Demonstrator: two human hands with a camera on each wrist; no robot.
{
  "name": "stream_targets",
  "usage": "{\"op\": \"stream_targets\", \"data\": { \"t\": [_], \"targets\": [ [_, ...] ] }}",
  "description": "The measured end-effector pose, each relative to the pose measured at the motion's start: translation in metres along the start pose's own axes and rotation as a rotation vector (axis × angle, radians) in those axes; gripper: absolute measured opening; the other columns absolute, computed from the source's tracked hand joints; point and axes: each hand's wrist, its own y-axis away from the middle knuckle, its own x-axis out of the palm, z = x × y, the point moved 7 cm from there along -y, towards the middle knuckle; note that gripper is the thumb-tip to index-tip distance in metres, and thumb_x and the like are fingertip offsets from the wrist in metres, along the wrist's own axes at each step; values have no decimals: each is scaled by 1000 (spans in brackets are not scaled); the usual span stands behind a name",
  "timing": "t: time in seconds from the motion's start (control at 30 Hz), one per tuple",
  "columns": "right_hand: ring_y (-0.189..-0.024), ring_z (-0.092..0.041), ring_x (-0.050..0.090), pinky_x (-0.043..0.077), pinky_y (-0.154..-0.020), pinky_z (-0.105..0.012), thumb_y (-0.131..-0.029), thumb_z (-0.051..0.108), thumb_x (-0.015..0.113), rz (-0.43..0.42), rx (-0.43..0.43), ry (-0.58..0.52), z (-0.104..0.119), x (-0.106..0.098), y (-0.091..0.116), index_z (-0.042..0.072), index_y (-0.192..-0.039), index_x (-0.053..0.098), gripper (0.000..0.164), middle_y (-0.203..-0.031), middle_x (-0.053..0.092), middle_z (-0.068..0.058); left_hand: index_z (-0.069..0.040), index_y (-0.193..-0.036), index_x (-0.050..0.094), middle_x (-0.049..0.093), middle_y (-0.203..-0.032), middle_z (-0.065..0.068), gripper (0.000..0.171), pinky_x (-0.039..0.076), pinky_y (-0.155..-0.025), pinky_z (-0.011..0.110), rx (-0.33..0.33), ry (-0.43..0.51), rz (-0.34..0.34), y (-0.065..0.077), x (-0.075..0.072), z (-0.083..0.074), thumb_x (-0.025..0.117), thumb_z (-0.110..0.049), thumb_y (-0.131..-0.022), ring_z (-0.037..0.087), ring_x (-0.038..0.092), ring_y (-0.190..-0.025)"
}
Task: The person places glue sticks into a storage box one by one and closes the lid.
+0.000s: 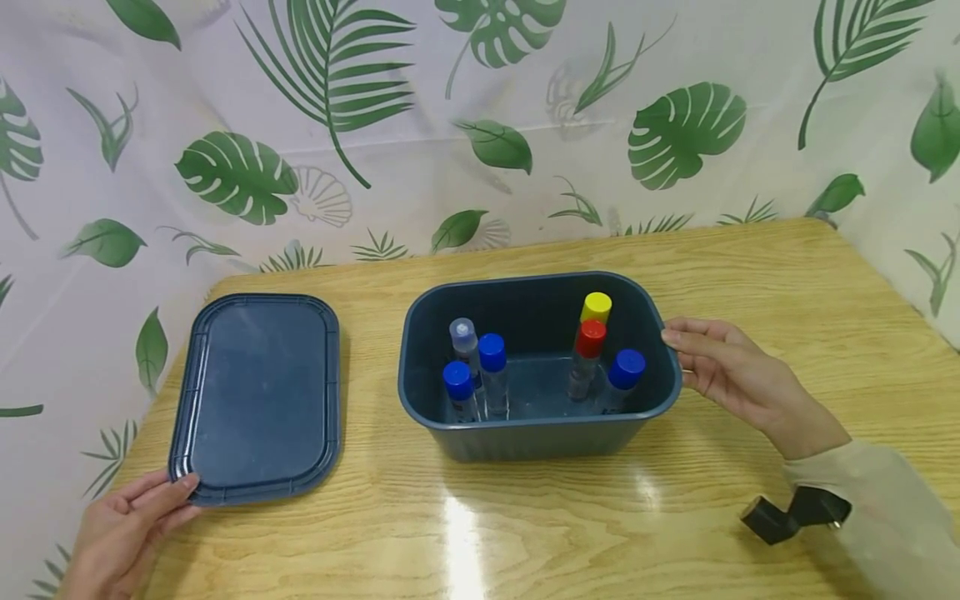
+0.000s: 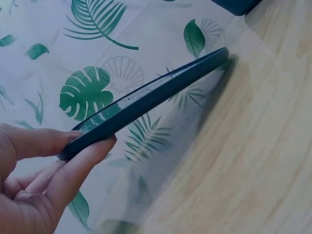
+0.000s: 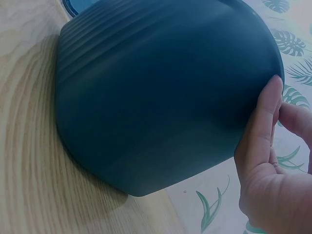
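My left hand (image 1: pixel 123 533) pinches the near left corner of a dark blue plastic lid (image 1: pixel 262 392), thumb on top and fingers beneath. In the left wrist view the lid (image 2: pixel 156 100) slants, its near end raised off the table. At centre stands an open dark blue storage bin (image 1: pixel 532 443). My right hand (image 1: pixel 738 379) grips its right rim, with fingers along the outer wall (image 3: pixel 161 97). Inside are several clear capped bottles: a yellow cap (image 1: pixel 597 305), a red cap (image 1: pixel 591 335), blue caps (image 1: pixel 492 350) and a pale translucent cap (image 1: pixel 462 331). Their lower parts are partly hidden.
Both things are on a wood-grain table (image 1: pixel 360 533). A white leaf-print cloth (image 1: pixel 420 125) hangs behind and at the sides. A black strap with a block (image 1: pixel 795 512) is on the right wrist.
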Motion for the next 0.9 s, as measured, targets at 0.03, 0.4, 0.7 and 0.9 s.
{"op": "stream_targets", "data": {
  "t": [0.03, 0.4, 0.7, 0.9],
  "targets": [
    [-95, -20, 68, 57, -82, -29, -103, -5, 27, 0, -1, 1, 0, 0, 0, -4, -115, 61, 36, -105, 67, -12, -8, -105, 60, 67, -80, -2, 20, 59, -73, 28, -6, -12, -23, 1, 0, -1, 64, 5, -89, 15, 71, -74],
    [-93, -19, 68, 57, -81, -28, -103, -5, 28, -11, 1, 18, 0, -1, 0, -3, -114, 62, 36, -104, 67, -11, -24, -93, 68, 73, -83, 1, 24, 59, -71, 31, 110, 25, 12, -11, -12, -2, 71, -1, -86, 17, 72, -76],
    [-95, -20, 68, 57, -82, -29, -103, -5, 28, -5, -1, 12, 0, 0, 0, -3, -115, 62, 36, -106, 67, -12, -16, -105, 70, 72, -92, 5, 28, 59, -71, 37, 238, 70, 12, -35, -29, 6, 78, -5, -80, 20, 72, -84],
    [-94, -20, 68, 57, -81, -29, -103, -5, 29, -13, 0, 13, 0, -1, 0, -3, -115, 62, 35, -105, 67, -12, -15, -115, 67, 64, -100, 4, 37, 58, -73, 35, 270, 22, -72, -39, -30, 3, 78, -5, -80, 19, 71, -85]
  ]
}}
